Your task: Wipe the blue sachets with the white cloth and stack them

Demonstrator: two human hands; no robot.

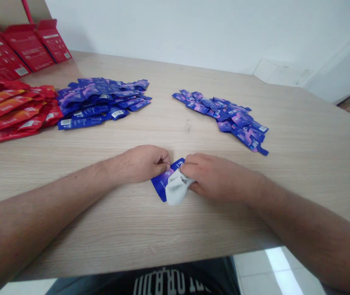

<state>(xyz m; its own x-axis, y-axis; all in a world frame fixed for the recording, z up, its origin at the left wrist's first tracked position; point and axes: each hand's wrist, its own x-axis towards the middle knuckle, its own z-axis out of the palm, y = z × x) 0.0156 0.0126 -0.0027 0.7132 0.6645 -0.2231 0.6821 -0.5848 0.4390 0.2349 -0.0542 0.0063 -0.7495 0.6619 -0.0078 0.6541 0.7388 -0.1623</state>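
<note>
A blue and purple sachet [160, 185] lies on the table in front of me, tilted, its far end partly under my fingers. My left hand [145, 164] is closed, thumb and forefinger pinching at the sachet's left edge. In my right hand [213, 174] a crumpled white cloth [177, 190] is gripped, its loose part hanging over the sachet's right side. The right fingertips are at the sachet's upper end. The cloth and fingers hide part of the sachet's printed face.
A heap of blue sachets [101, 98] lies at the back left, beside a pile of red sachets [12, 108]. More blue sachets [226, 114] form a slanting row at the back right. Red boxes [29, 47] stand far left on the wooden table [125, 237], against a white wall [168, 32].
</note>
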